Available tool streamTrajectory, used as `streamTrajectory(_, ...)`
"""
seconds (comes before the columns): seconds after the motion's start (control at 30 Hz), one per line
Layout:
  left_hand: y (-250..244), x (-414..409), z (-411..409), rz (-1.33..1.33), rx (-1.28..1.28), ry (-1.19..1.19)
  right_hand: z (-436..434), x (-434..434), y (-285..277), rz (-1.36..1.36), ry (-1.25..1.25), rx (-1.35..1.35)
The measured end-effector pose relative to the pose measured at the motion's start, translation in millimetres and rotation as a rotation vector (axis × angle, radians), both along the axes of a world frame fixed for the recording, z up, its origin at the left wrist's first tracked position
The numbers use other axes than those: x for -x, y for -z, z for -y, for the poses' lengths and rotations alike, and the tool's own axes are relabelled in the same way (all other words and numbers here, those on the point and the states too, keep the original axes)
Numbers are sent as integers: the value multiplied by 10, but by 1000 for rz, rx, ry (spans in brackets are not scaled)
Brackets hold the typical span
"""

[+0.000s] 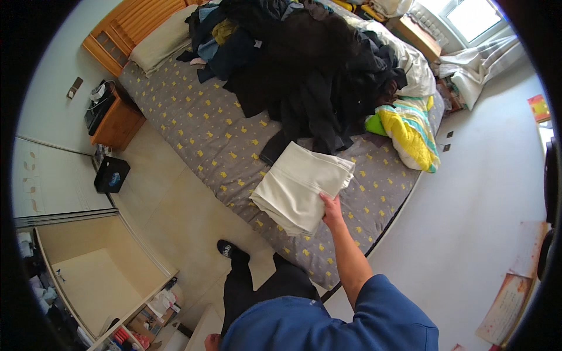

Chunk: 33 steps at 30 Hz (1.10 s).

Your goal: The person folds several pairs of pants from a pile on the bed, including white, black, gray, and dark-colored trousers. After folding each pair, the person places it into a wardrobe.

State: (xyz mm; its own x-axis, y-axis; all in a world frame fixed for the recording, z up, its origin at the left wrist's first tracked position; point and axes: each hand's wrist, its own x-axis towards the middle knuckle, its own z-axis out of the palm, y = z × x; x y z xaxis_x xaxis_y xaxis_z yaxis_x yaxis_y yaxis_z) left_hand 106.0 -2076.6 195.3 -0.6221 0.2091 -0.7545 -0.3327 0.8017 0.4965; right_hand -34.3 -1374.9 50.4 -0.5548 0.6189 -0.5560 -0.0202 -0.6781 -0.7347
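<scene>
My right hand (332,211) grips the near right edge of a folded cream-white cloth (298,186), thumb on top and fingers beneath. The folded cloth lies at or just above the edge of the bed, over its grey sheet (210,131) with yellow rabbit prints. Beyond it, a large heap of dark clothes (307,66) spreads over the bed, and one dark sleeve or leg reaches the folded cloth. Only a small part of my left hand (212,342) shows at the bottom edge, low beside my body; its fingers are mostly hidden.
A yellow, white and teal quilt (408,131) lies at the bed's right edge. A pillow (162,44) rests by the wooden headboard (131,22). To the left are a bedside cabinet (116,123), a black box (112,174) on the floor and a wardrobe compartment (101,276).
</scene>
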Motion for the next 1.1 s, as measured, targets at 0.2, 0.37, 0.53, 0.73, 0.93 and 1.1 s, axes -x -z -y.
streamTrajectory(0.2, 1011, 398, 713, -10, -115, -499, 938, 949, -1151, -64, -223, -171)
streamTrajectory(0.37, 1328, 1637, 922, -22, -236, -762, 1961, 1581, -1795, -70, -466, -154)
streamTrajectory(0.53, 1083, 3221, 985, -129, -533, -853, 3378, 2537, -2356, -160, -656, -140)
streamTrajectory(0.73, 504, 4747, 1190, -475, -896, -669, 4674, 3887, -2639, -241, -1061, -25)
streamTrajectory(0.93, 627, 5190, 1924, 103, -1160, -1292, 5787, 5498, -2370, -81, -1385, -103)
streamTrajectory(1.1, 494, 5320, 2449, -113, -1058, -1576, 6900, 6581, -1972, 119, -1764, -110)
